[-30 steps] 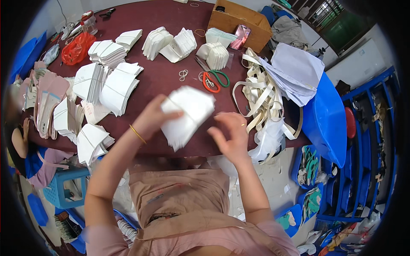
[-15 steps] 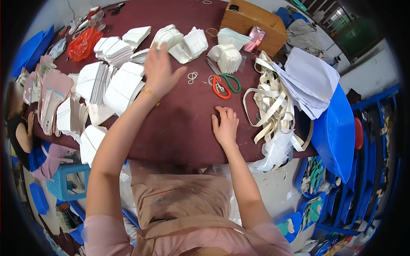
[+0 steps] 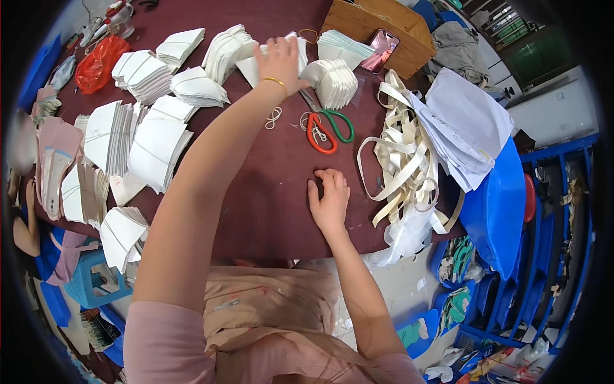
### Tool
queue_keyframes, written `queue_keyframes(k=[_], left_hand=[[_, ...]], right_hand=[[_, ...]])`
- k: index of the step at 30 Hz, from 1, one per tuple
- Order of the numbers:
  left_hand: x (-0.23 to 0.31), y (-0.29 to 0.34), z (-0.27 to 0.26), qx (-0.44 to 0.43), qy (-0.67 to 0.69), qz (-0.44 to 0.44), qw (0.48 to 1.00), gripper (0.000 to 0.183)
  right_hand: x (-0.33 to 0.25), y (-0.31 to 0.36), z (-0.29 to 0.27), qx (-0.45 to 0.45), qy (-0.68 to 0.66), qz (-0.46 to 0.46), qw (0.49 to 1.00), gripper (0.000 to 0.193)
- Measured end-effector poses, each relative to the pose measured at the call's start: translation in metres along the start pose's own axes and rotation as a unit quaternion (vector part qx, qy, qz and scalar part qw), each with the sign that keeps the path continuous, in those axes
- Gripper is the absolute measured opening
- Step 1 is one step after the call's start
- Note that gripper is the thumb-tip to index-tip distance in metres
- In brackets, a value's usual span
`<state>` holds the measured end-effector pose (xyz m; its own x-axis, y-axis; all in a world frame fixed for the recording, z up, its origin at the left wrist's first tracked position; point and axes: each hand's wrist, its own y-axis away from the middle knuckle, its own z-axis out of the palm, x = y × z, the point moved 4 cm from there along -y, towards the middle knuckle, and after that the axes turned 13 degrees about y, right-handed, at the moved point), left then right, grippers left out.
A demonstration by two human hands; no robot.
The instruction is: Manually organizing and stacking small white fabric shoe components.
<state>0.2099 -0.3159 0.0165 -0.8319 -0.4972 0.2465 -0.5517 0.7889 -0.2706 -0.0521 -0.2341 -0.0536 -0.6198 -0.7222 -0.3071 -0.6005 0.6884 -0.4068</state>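
Observation:
My left hand point(image 3: 280, 67) reaches across the table to a stack of white cut pieces point(image 3: 252, 69) at the back middle. Its fingers are stretched out over the stack and the thumb stands apart; whether they touch it is unclear. The hand hides much of that stack. Just right of it stands another bundle of white pieces point(image 3: 336, 84). My right hand point(image 3: 330, 203) rests on the dark red tabletop point(image 3: 268, 192), loosely bent, thumb apart, holding nothing. Scissors with one red and one green handle point(image 3: 321, 133) lie between my hands, beside a small white loop of cord point(image 3: 274, 118).
Several tied white stacks point(image 3: 157, 150) fill the left side, near a red plastic bag point(image 3: 102, 64). Cream straps point(image 3: 403, 150), papers point(image 3: 470, 115) and a blue tray point(image 3: 495, 211) crowd the right. A phone point(image 3: 380, 51) leans against a wooden box point(image 3: 384, 29). Another person's arm point(image 3: 29, 224) shows far left.
My left hand has moved right, from beside the left-hand stacks to the stack at the back middle. My right hand stays on the table. The whole view has shifted a little.

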Motion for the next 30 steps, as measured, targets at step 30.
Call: queue_keyframes(k=[30], left_hand=[[0.024, -0.074, -0.003, 0.113, 0.882, -0.085, 0.450, 0.067]], right_hand=[[0.000, -0.002, -0.004, -0.002, -0.016, 0.025, 1.000, 0.018]])
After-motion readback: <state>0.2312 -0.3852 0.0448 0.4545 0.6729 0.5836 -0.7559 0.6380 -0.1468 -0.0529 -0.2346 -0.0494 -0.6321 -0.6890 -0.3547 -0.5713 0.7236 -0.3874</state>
